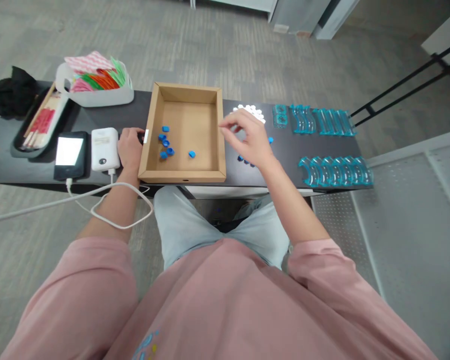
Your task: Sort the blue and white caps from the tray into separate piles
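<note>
My right hand (249, 135) hovers at the right rim of a shallow cardboard box (219, 176), thumb and forefinger drawn together in a pinch; nothing I can name shows between the tips. Inside the box lie several small blue pieces (165, 143), with a single blue piece (192, 154) apart from them. More dark blue pieces (246, 161) are on the table, partly hidden by my right wrist. Behind that hand is a heap of small white pieces (257, 112). My left hand (129, 147) rests with curled fingers beside the box's left wall, against a small black object (140, 137).
Teal clear plastic parts (335, 171) stand in rows on the table's right side. Left of the box are a white power bank (105, 149), a phone (70, 155), a white basket (108, 97) and a black tray (37, 150). A white cable (135, 186) loops over my left forearm.
</note>
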Demonstrator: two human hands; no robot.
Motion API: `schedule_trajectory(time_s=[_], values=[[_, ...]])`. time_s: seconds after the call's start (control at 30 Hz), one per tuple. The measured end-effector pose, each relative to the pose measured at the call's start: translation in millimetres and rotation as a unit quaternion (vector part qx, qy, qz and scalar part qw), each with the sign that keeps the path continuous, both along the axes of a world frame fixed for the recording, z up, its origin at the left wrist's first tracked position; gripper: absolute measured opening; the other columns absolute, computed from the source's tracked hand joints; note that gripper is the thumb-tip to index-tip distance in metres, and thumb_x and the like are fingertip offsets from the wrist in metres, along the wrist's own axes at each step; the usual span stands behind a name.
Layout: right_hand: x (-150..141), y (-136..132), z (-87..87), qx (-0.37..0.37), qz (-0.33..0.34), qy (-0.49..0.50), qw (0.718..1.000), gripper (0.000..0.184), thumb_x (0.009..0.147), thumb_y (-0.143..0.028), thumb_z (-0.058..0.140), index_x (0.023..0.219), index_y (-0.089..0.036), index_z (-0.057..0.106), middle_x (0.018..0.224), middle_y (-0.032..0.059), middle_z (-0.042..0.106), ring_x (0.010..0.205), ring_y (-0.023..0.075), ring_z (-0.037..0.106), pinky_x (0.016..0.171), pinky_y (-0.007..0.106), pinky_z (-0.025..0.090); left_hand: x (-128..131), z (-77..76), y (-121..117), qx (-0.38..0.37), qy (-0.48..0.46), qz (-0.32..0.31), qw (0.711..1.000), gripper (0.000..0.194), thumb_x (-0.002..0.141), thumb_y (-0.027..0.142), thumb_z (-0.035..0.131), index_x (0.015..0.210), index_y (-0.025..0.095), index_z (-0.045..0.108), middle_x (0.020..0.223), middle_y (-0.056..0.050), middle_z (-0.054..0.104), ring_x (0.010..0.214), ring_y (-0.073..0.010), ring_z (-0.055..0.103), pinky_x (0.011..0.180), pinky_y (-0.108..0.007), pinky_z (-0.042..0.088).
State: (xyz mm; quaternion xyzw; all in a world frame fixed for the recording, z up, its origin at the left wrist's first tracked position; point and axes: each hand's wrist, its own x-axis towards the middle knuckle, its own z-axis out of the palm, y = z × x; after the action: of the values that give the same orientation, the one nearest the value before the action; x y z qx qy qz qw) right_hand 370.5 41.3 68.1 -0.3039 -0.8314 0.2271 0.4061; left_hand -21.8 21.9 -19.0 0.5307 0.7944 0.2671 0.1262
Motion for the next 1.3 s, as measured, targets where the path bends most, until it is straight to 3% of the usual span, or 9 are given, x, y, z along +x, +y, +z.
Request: schedule_trajectory(time_s=[0.1,0.2,0.3,0.47,0.7,0.93,1.07,1.2,1.3], values=[[49.0,-63.0,8.3,-0.090,-0.025,0.046,0.995,0.036,0.115,-0.068,0.080,0.116,-0.033,0.085,0.107,0.0049,0.082,0.095,0.0262,0.077,0.091,0.045,0.069,2.2,2.4,-0.4,-0.011,0.001,0.005,1.000,0.036,0.112,0.010,0.071,0.148,0.002,0.074,0.142,-0.008,0.071,0.126,-0.0236,0.057,0.134,-0.043,0.043],[77.1,-120.3,-8.9,-0.245,0.096,0.000,0.965,0.018,0.108,-0.056,0.089,0.113,-0.039,0.090,0.096,0.0016,0.085,0.077,0.0245,0.074,0.073,0.042,0.066,3.5,3.7,0.3,-0.025,0.006,0.010,1.000,0.037,0.118,0.013,0.068,0.152,-0.001,0.071,0.150,-0.012,0.070,0.135,-0.0243,0.057,0.137,-0.046,0.040],[82.8,-154.6,-56.8,-0.417,0.169,-0.104,0.887,0.007,0.100,-0.046,0.088,0.103,-0.041,0.091,0.099,0.0018,0.090,0.084,0.0282,0.080,0.076,0.045,0.069,1.3,1.2,3.6,-0.036,0.019,0.011,0.999,0.040,0.123,0.017,0.065,0.156,-0.005,0.070,0.157,-0.018,0.068,0.145,-0.0283,0.059,0.139,-0.050,0.038],[66.1,-164.6,-167.6,-0.592,-0.053,-0.211,0.776,0.023,0.071,-0.044,0.089,0.064,-0.039,0.068,0.075,0.0013,0.079,0.087,0.0284,0.080,0.095,0.042,0.069,-14.0,-12.6,11.6,-0.029,0.042,-0.002,0.999,0.047,0.121,0.020,0.076,0.155,-0.010,0.067,0.160,-0.022,0.064,0.152,-0.0347,0.061,0.139,-0.053,0.038],[42.1,-148.7,-267.4,-0.551,0.070,-0.296,0.777,0.038,0.066,-0.045,0.086,0.054,-0.038,0.050,0.049,-0.0048,0.051,0.065,0.0252,0.063,0.080,0.042,0.064,-31.3,-29.2,17.6,0.001,0.069,-0.025,0.997,0.045,0.128,0.030,0.066,0.149,-0.011,0.066,0.152,-0.016,0.064,0.155,-0.0355,0.062,0.131,-0.051,0.040],[43.5,-155.4,-262.4,-0.579,0.087,-0.295,0.755,0.028,0.067,-0.048,0.083,0.057,-0.038,0.058,0.057,0.0000,0.062,0.063,0.0319,0.066,0.073,0.051,0.064,-6.9,2.7,4.6,0.000,0.089,-0.009,0.996,0.036,0.123,0.008,0.033,0.117,0.005,0.068,0.159,-0.016,0.075,0.149,-0.0157,0.070,0.128,-0.041,0.050],[49.7,-161.4,-262.7,-0.596,0.067,-0.321,0.733,0.017,0.060,-0.056,0.074,0.062,-0.043,0.065,0.075,0.0076,0.075,0.083,0.0404,0.076,0.099,0.064,0.067,1.9,33.0,-19.4,-0.014,0.152,0.025,0.988,0.052,0.113,-0.001,0.016,0.078,0.013,0.053,0.166,-0.010,0.075,0.156,-0.0182,0.069,0.115,-0.049,0.056],[41.3,-164.9,-266.5,-0.589,0.061,-0.372,0.715,0.027,0.060,-0.070,0.067,0.067,-0.044,0.067,0.087,0.0096,0.079,0.107,0.0497,0.084,0.118,0.067,0.063,24.5,49.3,-88.1,-0.030,0.180,-0.008,0.983,0.076,0.111,0.009,-0.009,0.082,0.008,0.061,0.180,-0.003,0.063,0.175,-0.0205,0.051,0.114,-0.049,0.055],[29.7,-170.4,-260.5,-0.559,0.068,-0.407,0.719,0.031,0.063,-0.073,0.063,0.069,-0.043,0.065,0.090,0.0118,0.078,0.117,0.0534,0.087,0.121,0.070,0.063,57.8,38.8,-166.2,-0.028,0.069,-0.043,0.996,0.075,0.127,0.019,0.009,0.116,0.023,0.083,0.176,-0.003,0.069,0.163,-0.0113,0.063,0.122,-0.047,0.059]])
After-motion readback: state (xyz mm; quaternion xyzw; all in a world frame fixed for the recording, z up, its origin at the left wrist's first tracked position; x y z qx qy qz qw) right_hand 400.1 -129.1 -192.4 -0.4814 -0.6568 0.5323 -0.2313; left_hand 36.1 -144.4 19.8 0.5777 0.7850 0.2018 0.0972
